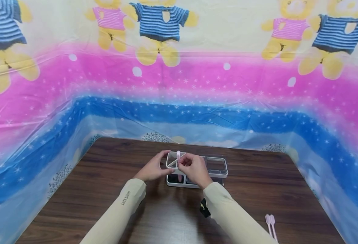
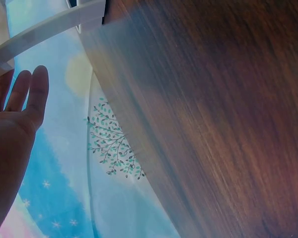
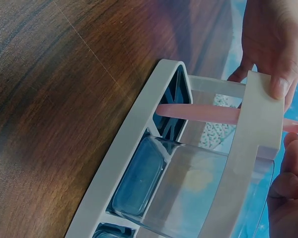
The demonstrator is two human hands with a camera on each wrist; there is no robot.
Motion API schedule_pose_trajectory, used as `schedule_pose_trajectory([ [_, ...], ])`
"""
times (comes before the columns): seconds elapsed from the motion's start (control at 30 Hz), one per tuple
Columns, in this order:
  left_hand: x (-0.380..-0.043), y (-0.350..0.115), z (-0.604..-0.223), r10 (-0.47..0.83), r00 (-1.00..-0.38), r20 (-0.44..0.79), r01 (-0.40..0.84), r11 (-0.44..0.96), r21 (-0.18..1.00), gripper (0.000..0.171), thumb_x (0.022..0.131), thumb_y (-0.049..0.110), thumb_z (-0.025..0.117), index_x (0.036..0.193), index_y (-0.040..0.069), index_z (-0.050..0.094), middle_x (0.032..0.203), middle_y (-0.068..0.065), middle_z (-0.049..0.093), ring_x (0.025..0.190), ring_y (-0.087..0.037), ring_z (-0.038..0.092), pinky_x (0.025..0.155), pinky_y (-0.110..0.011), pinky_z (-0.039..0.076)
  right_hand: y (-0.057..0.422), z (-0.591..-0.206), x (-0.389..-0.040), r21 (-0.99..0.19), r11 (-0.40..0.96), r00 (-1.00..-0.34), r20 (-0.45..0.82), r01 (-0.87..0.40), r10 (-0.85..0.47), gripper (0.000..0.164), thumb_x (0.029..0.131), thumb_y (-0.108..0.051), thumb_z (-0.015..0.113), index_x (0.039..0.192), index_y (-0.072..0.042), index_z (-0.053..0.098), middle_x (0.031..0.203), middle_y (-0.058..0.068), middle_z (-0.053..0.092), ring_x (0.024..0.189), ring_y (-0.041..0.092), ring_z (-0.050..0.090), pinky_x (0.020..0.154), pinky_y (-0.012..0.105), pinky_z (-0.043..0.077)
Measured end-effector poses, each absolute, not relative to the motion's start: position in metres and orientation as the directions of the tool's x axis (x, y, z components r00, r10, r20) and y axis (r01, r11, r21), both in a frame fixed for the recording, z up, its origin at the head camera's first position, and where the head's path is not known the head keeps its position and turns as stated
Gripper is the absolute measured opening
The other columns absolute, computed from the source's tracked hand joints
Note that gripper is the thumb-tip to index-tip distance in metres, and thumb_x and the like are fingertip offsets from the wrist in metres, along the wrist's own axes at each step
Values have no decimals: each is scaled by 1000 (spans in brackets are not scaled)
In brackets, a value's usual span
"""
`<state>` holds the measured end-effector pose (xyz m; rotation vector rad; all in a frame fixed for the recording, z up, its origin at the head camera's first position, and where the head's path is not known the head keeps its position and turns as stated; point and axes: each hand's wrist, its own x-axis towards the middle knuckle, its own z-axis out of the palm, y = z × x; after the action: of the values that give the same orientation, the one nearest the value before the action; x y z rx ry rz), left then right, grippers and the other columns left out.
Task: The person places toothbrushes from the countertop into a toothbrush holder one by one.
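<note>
A white two-tier toothbrush holder [image 1: 217,175] with clear cups stands toward the back of the wooden table. My left hand [image 1: 152,168] grips the upper tier's left end, the thumb in front and the fingers behind. In the right wrist view, that thumb lies on the edge of the upper frame [image 3: 260,116]. My right hand [image 1: 197,169] pinches a pink toothbrush [image 1: 178,156] near its top. The toothbrush's tapered handle [image 3: 203,113] passes down through the upper frame, its lower end within the dark divided section of the base [image 3: 134,124].
Two more pink toothbrushes [image 1: 270,222] lie side by side on the table [image 1: 105,183] near its front right. A printed cloth [image 1: 179,81] with bears and snowflakes hangs around the table's back and sides. A clear cup [image 3: 139,178] sits in the base.
</note>
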<state>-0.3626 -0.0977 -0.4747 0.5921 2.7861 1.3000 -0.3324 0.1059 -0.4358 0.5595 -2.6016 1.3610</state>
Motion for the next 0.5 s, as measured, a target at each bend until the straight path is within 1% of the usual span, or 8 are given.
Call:
schedule_pose_trajectory([
  [0.17,-363,-97,-475,343,-928,148,332,576,747,81,79,42,75,144,15,34,135,-10,45,121,-32,46,93,-50,42,107,-435,-332,-753,525,-917,298,-396,-265,4,85,-12,69,87,-10,67,75,-6,61,67,11,56,61,27,49],
  [0.3,-363,-97,-475,343,-928,145,330,578,747,81,79,43,75,144,16,34,135,-10,45,121,-32,46,94,-51,41,107,-435,-331,-760,519,-918,294,-392,-265,4,85,-12,69,87,-9,67,75,-6,62,68,11,56,62,27,49],
  [0.5,-363,-98,-475,345,-927,147,333,578,745,82,79,44,74,144,15,34,136,-10,44,120,-31,46,93,-51,42,109,-433,-329,-772,506,-922,291,-384,-257,8,84,-14,72,84,-15,65,77,-7,62,68,11,57,60,27,50],
])
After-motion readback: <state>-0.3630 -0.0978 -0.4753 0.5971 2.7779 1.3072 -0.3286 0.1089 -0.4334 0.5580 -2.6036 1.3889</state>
